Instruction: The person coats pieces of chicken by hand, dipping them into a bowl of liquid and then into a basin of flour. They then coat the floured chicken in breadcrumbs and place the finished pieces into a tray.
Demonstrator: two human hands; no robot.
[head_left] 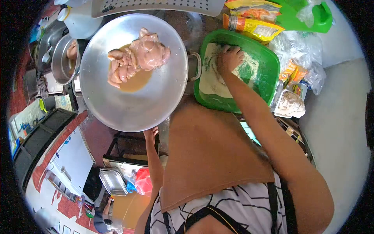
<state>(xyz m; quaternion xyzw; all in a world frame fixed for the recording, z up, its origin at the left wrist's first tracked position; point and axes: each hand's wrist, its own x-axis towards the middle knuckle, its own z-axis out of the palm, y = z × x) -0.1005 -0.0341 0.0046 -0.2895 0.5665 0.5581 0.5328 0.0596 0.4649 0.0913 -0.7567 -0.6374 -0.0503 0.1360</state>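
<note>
My right hand (pixel 231 58) is down in a green basin (pixel 274 64), with its fingers bent into pale, flour-like powder (pixel 212 84). Whatever those fingers hold is hidden. To the left, a wide metal pan (pixel 132 109) contains pieces of raw chicken (pixel 150 50) lying in a brownish liquid (pixel 136 82). Just at the pan's near rim is my left hand (pixel 152 132); the pan covers part of it, and its fingers show only partly.
Yellow packets (pixel 255 25) lie behind the basin, beside a green plastic container (pixel 304 17). Clear plastic bags (pixel 298 45) and a white tray (pixel 283 111) sit at right. A perforated metal tray (pixel 156 6), white jug (pixel 80 21) and metal pot (pixel 60 62) surround the pan.
</note>
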